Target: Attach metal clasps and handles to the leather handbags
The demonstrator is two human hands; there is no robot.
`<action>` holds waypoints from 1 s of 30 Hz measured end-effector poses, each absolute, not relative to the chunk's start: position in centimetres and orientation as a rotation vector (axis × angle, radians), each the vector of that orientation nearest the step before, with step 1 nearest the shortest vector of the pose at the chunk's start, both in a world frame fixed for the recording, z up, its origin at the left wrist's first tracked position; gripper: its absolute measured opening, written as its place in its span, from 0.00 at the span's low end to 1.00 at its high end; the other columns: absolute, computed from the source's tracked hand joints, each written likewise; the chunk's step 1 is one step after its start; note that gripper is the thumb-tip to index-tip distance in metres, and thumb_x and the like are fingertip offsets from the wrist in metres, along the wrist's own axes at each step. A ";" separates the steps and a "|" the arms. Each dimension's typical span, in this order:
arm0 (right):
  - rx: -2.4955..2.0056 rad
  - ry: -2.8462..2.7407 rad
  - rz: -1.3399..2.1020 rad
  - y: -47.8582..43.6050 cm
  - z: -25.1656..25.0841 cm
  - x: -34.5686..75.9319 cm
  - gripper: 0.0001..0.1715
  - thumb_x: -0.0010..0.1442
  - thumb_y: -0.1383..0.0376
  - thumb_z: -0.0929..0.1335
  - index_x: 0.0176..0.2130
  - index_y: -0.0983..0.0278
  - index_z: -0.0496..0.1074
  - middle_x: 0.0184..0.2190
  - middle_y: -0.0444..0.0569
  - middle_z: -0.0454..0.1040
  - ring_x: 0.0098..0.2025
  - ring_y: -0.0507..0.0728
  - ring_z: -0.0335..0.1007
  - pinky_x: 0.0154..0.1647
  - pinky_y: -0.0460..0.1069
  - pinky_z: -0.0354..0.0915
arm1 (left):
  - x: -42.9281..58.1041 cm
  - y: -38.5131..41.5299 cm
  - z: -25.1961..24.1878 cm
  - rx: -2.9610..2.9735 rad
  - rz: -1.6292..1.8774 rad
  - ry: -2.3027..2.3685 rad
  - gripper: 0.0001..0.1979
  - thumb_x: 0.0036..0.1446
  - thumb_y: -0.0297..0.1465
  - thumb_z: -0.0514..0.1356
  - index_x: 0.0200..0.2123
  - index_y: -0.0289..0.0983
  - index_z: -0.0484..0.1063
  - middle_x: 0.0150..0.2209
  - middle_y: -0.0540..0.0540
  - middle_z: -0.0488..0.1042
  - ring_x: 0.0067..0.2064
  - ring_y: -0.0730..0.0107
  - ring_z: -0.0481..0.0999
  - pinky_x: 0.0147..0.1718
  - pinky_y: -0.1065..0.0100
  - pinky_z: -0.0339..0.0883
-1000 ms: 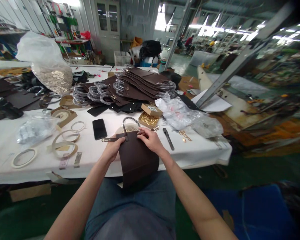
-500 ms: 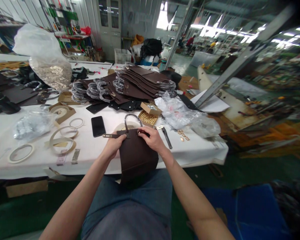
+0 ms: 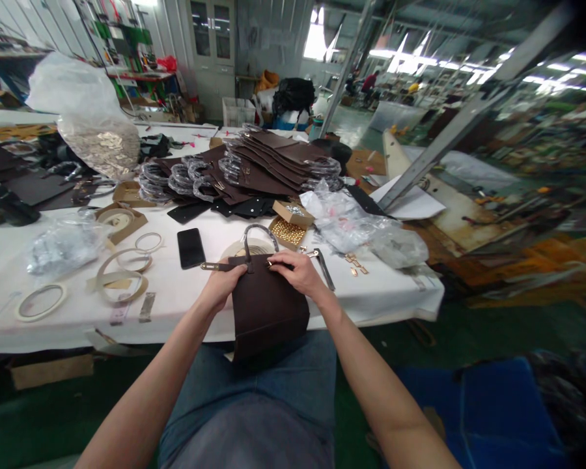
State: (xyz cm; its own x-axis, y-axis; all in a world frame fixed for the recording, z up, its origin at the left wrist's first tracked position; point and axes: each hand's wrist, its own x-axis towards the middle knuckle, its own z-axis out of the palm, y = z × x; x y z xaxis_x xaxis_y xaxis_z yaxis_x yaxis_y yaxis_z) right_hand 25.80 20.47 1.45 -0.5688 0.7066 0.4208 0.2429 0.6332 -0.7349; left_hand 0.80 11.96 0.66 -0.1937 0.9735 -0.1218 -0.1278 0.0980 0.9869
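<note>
A dark brown leather bag panel point(image 3: 269, 303) hangs over the table's front edge towards my lap. A curved handle point(image 3: 260, 227) in clear wrap rises from its top edge. My left hand point(image 3: 224, 286) pinches the panel's upper left corner, thumb by the handle's left foot. A brown strap with a gold metal fitting point(image 3: 209, 266) sticks out to the left there. My right hand point(image 3: 300, 272) is closed at the handle's right foot, its fingertips around a small dark piece with a gold glint that I cannot make out. Behind the panel lies a roll of tape point(image 3: 233, 247), partly covered.
Right of the panel lie a dark metal tool point(image 3: 325, 270) and gold fittings point(image 3: 355, 264). Boxes of gold studs point(image 3: 287, 232) and silver parts point(image 3: 293, 212) stand behind. Stacked brown panels point(image 3: 273, 159) fill the back. A phone point(image 3: 191, 247) and tape rolls point(image 3: 41, 301) lie left.
My right fingers have shifted slightly at the handle's right foot, and the dark piece in them shows less. My left hand keeps its hold on the panel. The view has moved slightly.
</note>
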 end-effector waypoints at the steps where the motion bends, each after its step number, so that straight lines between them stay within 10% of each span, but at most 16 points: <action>1: -0.727 -2.136 0.809 20.4 1.4 25.8 0.11 0.73 0.62 0.75 0.53 0.54 0.87 0.52 0.49 0.87 0.54 0.63 0.84 0.63 0.60 0.77 | 0.8 12.0 0.6 0.932 1.318 1.325 0.12 0.59 0.37 0.71 0.43 0.37 0.84 0.43 0.43 0.86 0.46 0.56 0.82 0.44 0.63 0.73; 30: -0.697 -2.491 0.305 19.4 -0.1 24.6 0.08 0.73 0.73 0.73 0.44 0.63 0.83 0.46 0.52 0.83 0.45 0.58 0.81 0.46 0.50 0.76 | 1.4 11.9 -1.0 0.953 1.262 1.429 0.16 0.57 0.41 0.72 0.42 0.36 0.81 0.41 0.42 0.85 0.43 0.56 0.81 0.41 0.62 0.71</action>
State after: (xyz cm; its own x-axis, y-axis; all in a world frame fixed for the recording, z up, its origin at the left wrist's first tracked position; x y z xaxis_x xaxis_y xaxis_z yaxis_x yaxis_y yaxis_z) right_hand 24.65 19.35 -0.11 -0.7264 0.5354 0.4308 0.4156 0.8415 -0.3451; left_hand 1.37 11.86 -0.98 -0.2254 0.9606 -0.1626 -0.0421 0.1571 0.9867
